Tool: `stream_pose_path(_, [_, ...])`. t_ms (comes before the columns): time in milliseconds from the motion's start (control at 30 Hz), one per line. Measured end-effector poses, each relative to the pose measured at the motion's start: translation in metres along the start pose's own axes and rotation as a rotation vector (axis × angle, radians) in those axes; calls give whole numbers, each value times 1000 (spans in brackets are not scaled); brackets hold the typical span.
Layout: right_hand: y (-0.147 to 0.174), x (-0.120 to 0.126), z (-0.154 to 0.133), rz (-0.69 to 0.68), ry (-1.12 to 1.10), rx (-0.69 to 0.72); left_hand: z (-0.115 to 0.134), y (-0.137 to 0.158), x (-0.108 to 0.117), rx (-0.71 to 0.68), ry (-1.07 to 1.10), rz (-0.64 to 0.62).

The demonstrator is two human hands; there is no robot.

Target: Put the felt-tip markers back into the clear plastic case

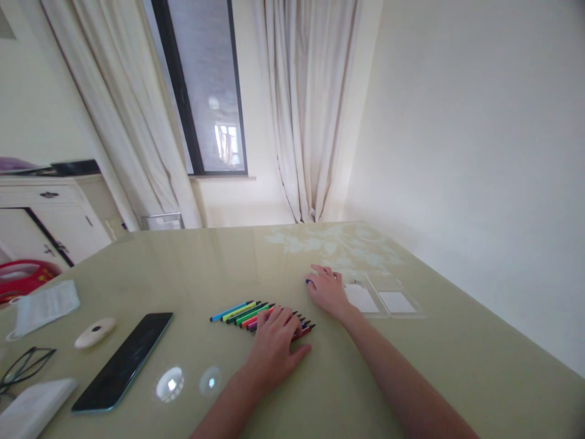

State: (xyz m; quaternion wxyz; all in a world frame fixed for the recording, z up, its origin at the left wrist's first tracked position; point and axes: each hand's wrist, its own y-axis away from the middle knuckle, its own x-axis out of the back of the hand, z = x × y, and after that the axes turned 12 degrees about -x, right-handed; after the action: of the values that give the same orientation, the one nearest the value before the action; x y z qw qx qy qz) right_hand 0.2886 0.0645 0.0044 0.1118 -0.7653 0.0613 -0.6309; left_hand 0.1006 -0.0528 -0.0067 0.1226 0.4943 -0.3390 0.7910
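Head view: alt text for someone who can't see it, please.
A person's left hand lies over a row of coloured markers on a pale green table; the right hand, a small blue tip beside its thumb, is next to a clear plastic case. A smartphone and eyeglasses lie farther left.

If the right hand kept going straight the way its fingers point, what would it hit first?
Past the small blue thing at its thumb, the right hand seems to have a free way over the tabletop to its far edge; depth beyond is unclear.
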Motion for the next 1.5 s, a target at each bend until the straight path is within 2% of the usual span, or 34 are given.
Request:
stream_pose_path(167, [-26, 8, 2, 47, -20, -84, 0, -1, -1, -8, -7, -9])
stream_pose_path(300, [-38, 11, 10, -27, 36, -132, 0, -3, -1, -7, -11, -9])
stream_pose_path(533, [-45, 18, -3, -81, -50, -66, -2, -3, -2, 1, -43, -17])
stream_pose_path(600, [-35, 24, -4, -73, -215, -3, -2, -2, -2, 14, -36, -22])
stream_pose_path(700, [-7, 29, 4, -126, -718, 72, -1, -2, -1, 22, -26, -23])
stream_pose_path(800, [24, 28, 17, -266, -1077, 21, 2, -1, -2, 19, -30, -30])
stream_pose_path(900, [42, 27, 26, -327, -1235, -34, 6, 2, -4, 19, -43, -51])
stream_pose_path(1067, [47, 34, 29, -361, -1259, -26, 7, 7, -8, 32, -44, -80])
stream_pose_path(1300, [46, 40, 32, -391, -1366, -87, 11, 9, -10, 73, -79, -74])
stream_pose_path(1500, [48, 47, 31, -377, -1335, -52, 6, 3, 4, 128, 115, 97])
